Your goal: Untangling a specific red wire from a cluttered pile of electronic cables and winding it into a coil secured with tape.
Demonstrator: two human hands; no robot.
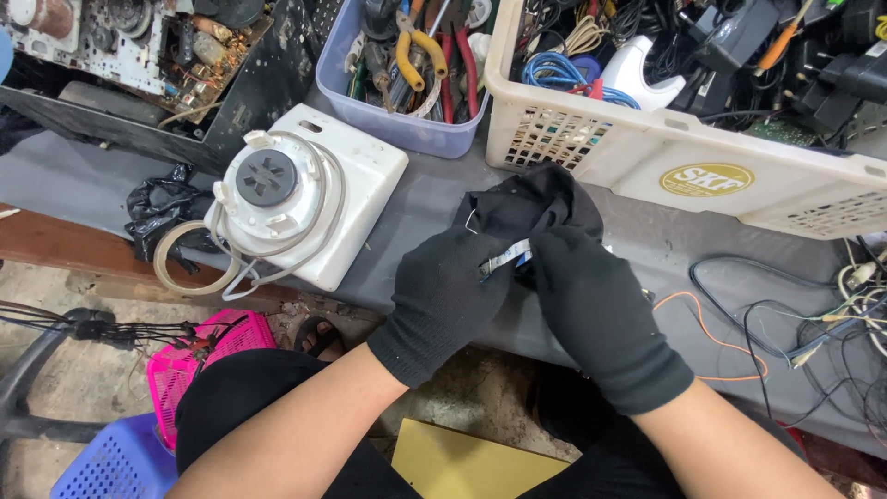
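Both my hands wear black knit gloves and meet over the grey bench top point(434, 199). My left hand point(443, 296) pinches a small flat silvery strip point(506, 257) between thumb and fingers. My right hand point(591, 305) grips the other end of that strip and presses against a black cloth bundle point(527, 203) lying just behind the hands. A thin metal loop sticks out of the bundle at its left side. What is inside the bundle is hidden.
A white blender base point(305, 194) with a loose rubber ring lies to the left. Behind stand a blue tub of pliers and screwdrivers point(407, 65), a cream basket of cables point(684, 157) and an open circuit board chassis point(139, 46). Loose wires point(785, 323) sprawl right. A pink basket point(203, 360) sits on the floor.
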